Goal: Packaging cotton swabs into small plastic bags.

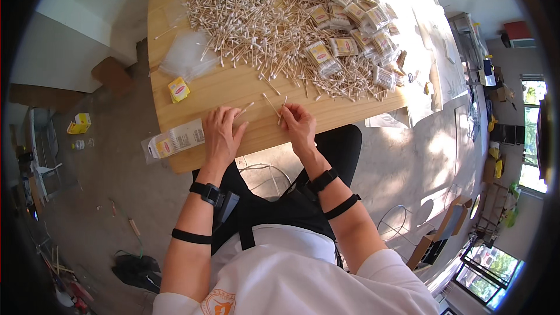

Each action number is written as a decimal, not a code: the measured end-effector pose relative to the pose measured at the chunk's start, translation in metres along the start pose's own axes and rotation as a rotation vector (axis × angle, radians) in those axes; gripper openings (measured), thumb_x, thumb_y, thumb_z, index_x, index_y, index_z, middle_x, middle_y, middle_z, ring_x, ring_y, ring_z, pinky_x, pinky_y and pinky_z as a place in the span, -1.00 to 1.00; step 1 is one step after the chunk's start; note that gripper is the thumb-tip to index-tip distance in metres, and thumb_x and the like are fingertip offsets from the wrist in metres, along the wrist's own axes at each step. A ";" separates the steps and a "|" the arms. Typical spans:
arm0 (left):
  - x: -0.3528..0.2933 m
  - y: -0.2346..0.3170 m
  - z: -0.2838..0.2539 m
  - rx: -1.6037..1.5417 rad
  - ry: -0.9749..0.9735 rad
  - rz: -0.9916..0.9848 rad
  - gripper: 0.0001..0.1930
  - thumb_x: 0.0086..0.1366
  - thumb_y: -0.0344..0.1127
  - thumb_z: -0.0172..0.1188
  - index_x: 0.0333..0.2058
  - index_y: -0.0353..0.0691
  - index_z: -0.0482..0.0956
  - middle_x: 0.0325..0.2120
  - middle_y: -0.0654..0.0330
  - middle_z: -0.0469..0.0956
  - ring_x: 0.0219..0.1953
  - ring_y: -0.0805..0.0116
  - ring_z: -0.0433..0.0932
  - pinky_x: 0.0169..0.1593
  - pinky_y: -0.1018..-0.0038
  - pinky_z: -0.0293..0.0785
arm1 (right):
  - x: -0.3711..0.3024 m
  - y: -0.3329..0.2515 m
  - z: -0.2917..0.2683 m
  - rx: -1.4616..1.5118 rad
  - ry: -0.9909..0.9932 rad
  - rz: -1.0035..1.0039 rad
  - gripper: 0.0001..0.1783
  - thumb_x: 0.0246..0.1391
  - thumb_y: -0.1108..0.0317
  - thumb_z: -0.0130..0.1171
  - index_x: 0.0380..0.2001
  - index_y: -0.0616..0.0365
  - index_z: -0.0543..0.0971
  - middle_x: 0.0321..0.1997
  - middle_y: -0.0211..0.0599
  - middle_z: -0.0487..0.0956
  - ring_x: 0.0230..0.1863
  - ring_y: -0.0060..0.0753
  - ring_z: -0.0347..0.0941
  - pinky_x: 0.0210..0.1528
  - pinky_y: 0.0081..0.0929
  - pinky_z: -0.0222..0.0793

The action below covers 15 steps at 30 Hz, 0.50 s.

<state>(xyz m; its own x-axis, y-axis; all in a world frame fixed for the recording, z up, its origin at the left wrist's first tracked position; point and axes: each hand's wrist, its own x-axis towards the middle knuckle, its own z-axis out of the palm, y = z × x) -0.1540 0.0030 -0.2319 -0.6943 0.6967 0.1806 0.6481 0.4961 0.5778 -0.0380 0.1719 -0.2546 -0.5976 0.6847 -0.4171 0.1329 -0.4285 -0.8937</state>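
Note:
My right hand [299, 128] is closed in a pinch on a cotton swab [283, 109], just above the near edge of the wooden table. Another cotton swab [270, 104] lies close beside its fingertips. My left hand [220, 134] rests palm down with thumb and fingers apart, covering the right end of a clear packet of cotton swabs [178, 140]. By its fingertips lies a single swab [245, 109], and whether they touch it I cannot tell. Beyond both hands spreads a large heap of loose cotton swabs [251, 17].
Several filled swab packets [344, 46] sit on the heap's right side. At the table's left are clear plastic bags [188, 55] and a small stack of yellow cards [178, 90]. A yellow box [79, 123] stands on the floor to the left; an open carton [440, 230] is at right.

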 end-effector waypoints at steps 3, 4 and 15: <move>-0.012 0.003 0.002 0.059 0.040 0.022 -0.57 0.21 -0.34 0.32 0.05 -0.15 0.48 -0.05 0.13 0.46 0.03 0.09 0.43 0.12 0.16 0.26 | -0.002 -0.005 0.005 -0.090 0.057 -0.088 -0.81 0.20 0.42 0.26 -0.18 0.31 0.56 -0.36 -0.39 0.58 -0.52 -0.66 0.40 -0.44 -0.64 0.33; -0.017 0.001 0.005 0.051 0.093 -0.029 -0.50 0.20 -0.32 0.33 0.11 -0.13 0.43 0.00 0.12 0.43 0.06 0.06 0.40 0.15 0.13 0.25 | -0.006 -0.014 0.010 -0.352 0.161 -0.293 -0.80 0.14 0.44 0.29 -0.19 0.28 0.56 -0.30 -0.33 0.57 -0.50 -0.53 0.45 -0.42 -0.54 0.37; -0.011 0.003 0.018 0.089 0.202 -0.018 -0.33 0.19 -0.28 0.33 0.26 -0.12 0.27 0.14 0.09 0.37 0.19 -0.01 0.32 0.21 0.02 0.14 | -0.018 -0.003 0.018 -0.977 0.265 -0.567 -0.56 -0.02 0.28 0.40 -0.13 0.13 0.44 -0.15 -0.13 0.49 -0.32 0.09 0.52 -0.33 -0.09 0.40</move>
<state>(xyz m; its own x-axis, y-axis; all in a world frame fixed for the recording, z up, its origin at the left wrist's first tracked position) -0.1387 0.0062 -0.2469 -0.7488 0.5736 0.3321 0.6539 0.5577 0.5113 -0.0419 0.1498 -0.2416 -0.5978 0.7844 0.1655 0.5225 0.5378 -0.6616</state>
